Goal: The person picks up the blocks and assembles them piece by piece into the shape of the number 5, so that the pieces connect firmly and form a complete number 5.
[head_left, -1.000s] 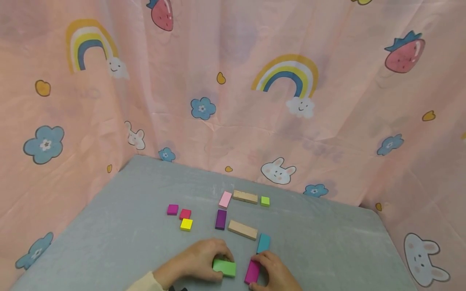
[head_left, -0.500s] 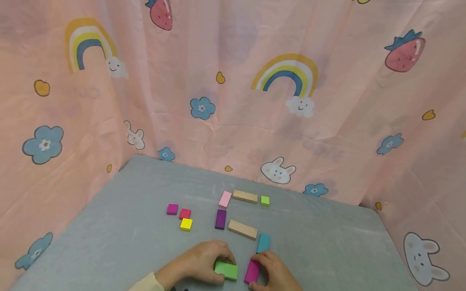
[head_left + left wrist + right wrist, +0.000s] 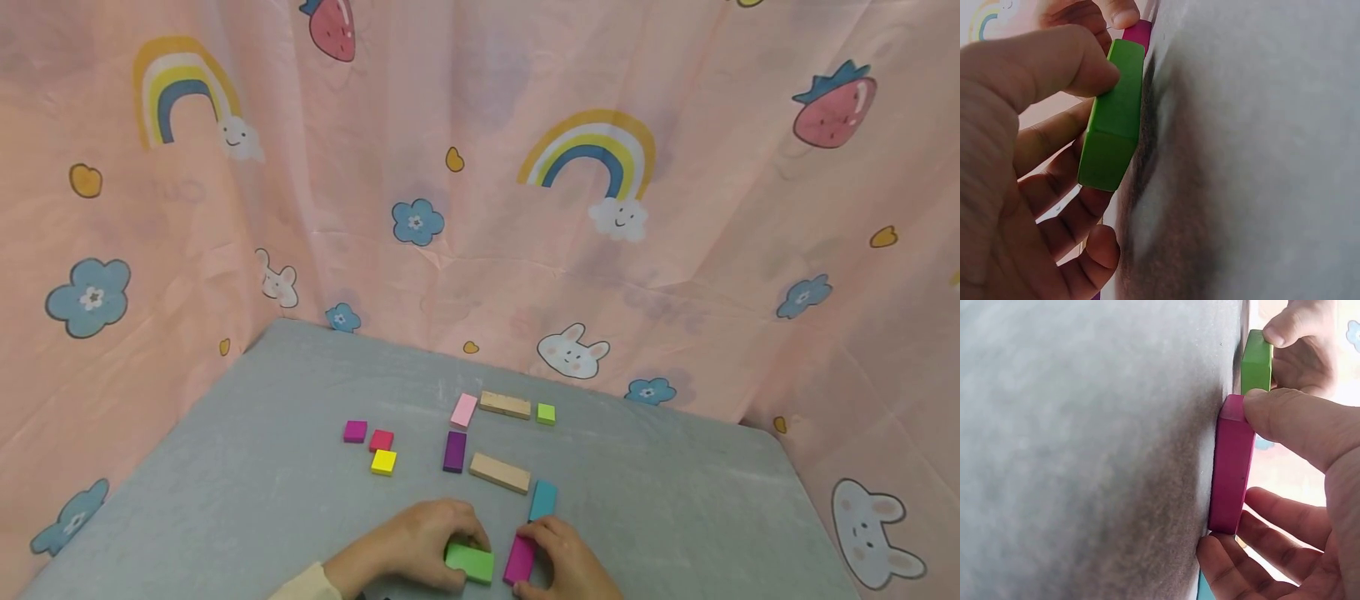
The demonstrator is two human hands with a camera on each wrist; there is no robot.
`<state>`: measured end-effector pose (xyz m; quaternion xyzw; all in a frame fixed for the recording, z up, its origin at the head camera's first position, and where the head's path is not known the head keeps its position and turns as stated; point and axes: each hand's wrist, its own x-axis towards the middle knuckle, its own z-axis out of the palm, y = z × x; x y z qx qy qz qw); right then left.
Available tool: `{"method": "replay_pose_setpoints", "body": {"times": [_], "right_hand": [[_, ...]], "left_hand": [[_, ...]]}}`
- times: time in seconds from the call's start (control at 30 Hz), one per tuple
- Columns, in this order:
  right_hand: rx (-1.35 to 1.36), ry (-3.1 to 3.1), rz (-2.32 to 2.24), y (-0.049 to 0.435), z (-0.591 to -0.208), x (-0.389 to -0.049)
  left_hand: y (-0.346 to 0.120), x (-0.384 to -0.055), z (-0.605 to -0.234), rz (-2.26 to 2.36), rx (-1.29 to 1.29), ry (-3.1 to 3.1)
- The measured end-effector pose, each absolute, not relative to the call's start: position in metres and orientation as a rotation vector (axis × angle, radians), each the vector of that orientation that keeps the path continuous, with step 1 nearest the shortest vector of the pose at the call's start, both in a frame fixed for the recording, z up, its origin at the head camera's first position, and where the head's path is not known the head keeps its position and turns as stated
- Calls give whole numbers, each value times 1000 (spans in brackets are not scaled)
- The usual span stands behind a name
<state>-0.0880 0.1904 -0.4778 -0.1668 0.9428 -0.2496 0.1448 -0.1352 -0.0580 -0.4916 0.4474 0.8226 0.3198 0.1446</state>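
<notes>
My left hand [image 3: 423, 542] grips a green block [image 3: 471, 563] between thumb and fingers, low over the grey cloth; the left wrist view shows the thumb on the near side of the green block [image 3: 1116, 106]. Just to its right, my right hand [image 3: 566, 562] pinches a magenta block [image 3: 519, 560] lying on the cloth, thumb at the near end and fingers at the far end. A blue block [image 3: 543, 501] lies end to end beyond the magenta one. In the right wrist view a narrow gap shows between the green block [image 3: 1257, 361] and the magenta block [image 3: 1232, 469].
Farther off lie two plain wooden blocks, one nearer [image 3: 500, 473] and one at the back, with a purple block [image 3: 454, 452], a pink block [image 3: 463, 411] and a lime cube [image 3: 546, 414]. Left of them sit magenta, red and yellow [image 3: 384, 462] small blocks. A printed curtain [image 3: 480, 275] borders the table.
My left hand has shifted slightly right and toward me with the green block, bringing it closer to the magenta block. The right hand has stayed in place.
</notes>
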Motion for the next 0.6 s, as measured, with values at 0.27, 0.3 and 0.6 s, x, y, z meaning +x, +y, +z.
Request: {"method": "replay_pose_setpoints", "body": {"times": [0.27, 0.3, 0.6], "right_hand": [[-512, 2729, -733, 191, -480, -87], [-520, 2733, -739, 192, -481, -87], [-607, 2805, -760, 194, -484, -84]], "left_hand": [[-59, -134, -493, 913, 1286, 2356], [-59, -134, -493, 912, 1292, 2356], [-58, -133, -493, 903, 1304, 2357]]}}
